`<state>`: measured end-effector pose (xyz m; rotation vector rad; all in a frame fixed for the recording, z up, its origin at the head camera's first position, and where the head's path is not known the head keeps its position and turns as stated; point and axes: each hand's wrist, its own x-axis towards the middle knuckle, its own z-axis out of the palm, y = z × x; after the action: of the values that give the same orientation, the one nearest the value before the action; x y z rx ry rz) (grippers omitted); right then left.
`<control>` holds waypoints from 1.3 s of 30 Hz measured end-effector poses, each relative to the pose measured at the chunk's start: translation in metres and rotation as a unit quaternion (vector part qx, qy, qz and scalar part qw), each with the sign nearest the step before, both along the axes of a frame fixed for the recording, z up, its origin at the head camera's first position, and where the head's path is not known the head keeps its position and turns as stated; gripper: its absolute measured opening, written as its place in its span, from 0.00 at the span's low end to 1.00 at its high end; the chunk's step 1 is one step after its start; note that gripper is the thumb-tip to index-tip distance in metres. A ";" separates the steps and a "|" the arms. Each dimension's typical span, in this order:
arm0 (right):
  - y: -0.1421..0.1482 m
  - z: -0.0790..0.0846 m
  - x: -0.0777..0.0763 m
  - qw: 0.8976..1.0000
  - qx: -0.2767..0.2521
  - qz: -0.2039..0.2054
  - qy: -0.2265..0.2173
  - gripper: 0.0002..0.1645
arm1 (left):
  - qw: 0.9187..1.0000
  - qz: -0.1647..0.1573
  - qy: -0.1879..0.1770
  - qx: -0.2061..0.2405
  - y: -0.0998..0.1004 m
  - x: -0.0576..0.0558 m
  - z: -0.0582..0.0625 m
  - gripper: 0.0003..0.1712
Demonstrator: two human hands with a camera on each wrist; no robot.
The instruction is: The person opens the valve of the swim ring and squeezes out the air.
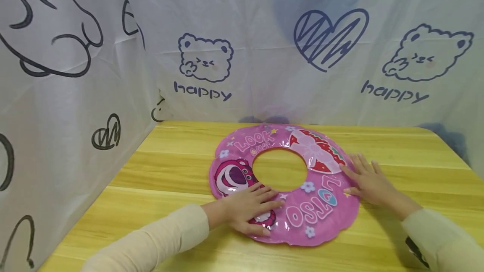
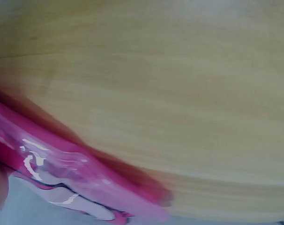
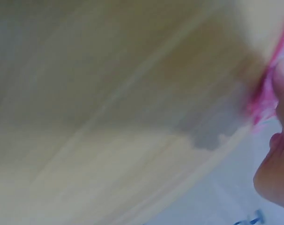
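Note:
A pink inflatable swim ring [image 1: 325, 226] with a cartoon bear, a strawberry-and-bow print and the word LOTSO lies flat on the wooden table. Across the bear print at its near left rests my left hand [image 1: 251, 209], fingers spread on the plastic. My right hand [image 1: 372, 181] touches the ring's right edge with its fingers extended. The left wrist view catches the shiny side of the swim ring [image 2: 85, 173] at lower left. In the right wrist view, part of the right hand [image 3: 280, 159] meets the pink edge [image 3: 264, 101] at the right border.
The yellow wood-grain table [image 1: 151, 175] extends around the ring. Behind it hangs a white curtain [image 1: 261, 74] with drawn bears, hearts and the word happy. Another curtain side [image 1: 68, 104] runs along the left. A dark object [image 1: 416, 252] shows under the right sleeve.

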<state>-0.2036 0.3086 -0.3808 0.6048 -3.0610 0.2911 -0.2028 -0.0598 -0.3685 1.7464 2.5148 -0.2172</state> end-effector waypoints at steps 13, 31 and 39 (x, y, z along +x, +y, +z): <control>-0.103 -0.007 0.051 0.994 -0.087 0.051 -0.042 0.50 | 0.972 0.200 -0.045 0.115 -0.044 -0.063 -0.003 0.38; -0.131 -0.021 0.057 0.994 -0.059 0.081 -0.049 0.55 | 0.957 0.283 -0.034 0.054 -0.045 -0.063 -0.014 0.41; -0.131 -0.019 0.058 0.995 -0.039 0.082 -0.035 0.54 | 0.987 0.147 0.018 0.064 -0.004 -0.016 -0.010 0.46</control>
<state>-0.1453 0.1779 -0.3999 0.8602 -3.0521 0.4407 -0.2189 -0.0634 -0.3786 1.3932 2.8256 -0.0704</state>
